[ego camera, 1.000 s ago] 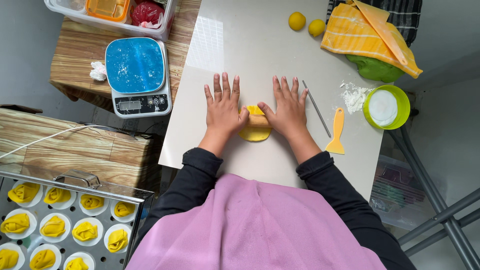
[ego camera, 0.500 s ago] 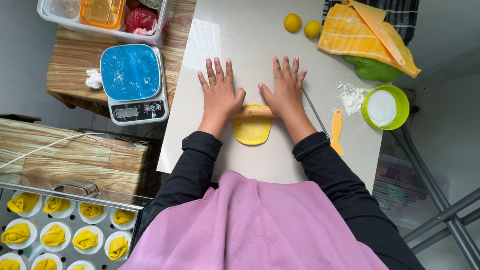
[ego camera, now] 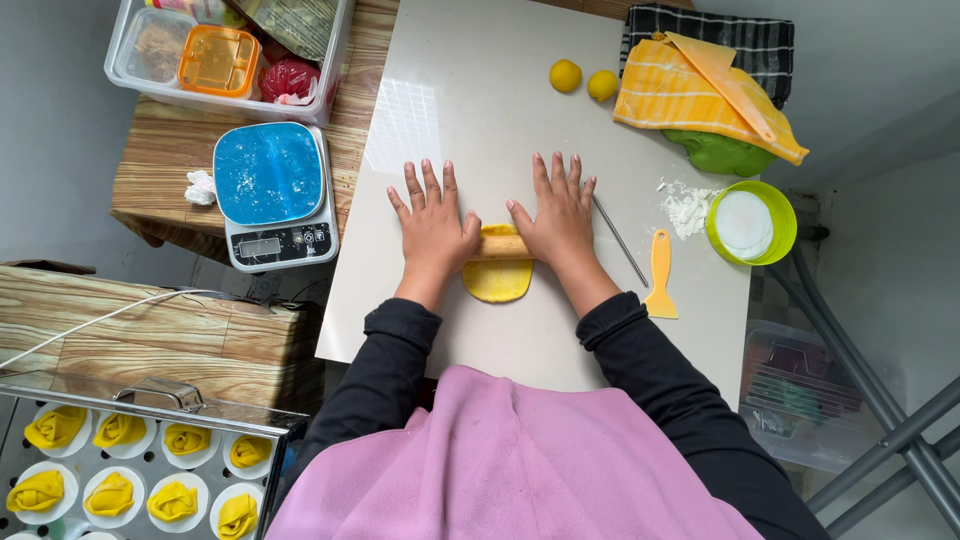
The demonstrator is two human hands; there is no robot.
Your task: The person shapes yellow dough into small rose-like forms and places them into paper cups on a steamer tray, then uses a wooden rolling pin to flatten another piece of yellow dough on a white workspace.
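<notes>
A: Head view, looking straight down. What sits at the far left?

B: A steamer tray [ego camera: 150,420] of folded yellow buns in white cups at the bottom corner. Above it, a wooden bench carries a clear box [ego camera: 225,95] of ingredients and a scale [ego camera: 275,195] with a blue top.

A: And the hands?

B: Both lie flat on a pale board [ego camera: 480,100], fingers spread and pointing away from the body. The left hand [ego camera: 432,225] and right hand [ego camera: 560,215] press a rolling pin [ego camera: 497,245] between them, palms open, not gripping. The pin lies across the upper part of a thin yellow dough [ego camera: 497,280] disc, just in front of the person.

A: What is to the right?

B: A thin metal rod [ego camera: 620,240] and an orange scraper [ego camera: 660,275] beside the right wrist. Farther up, two yellow balls [ego camera: 583,80], a striped yellow cloth [ego camera: 710,95] over green dough [ego camera: 725,152], and a green bowl [ego camera: 778,215] of flour.
</notes>
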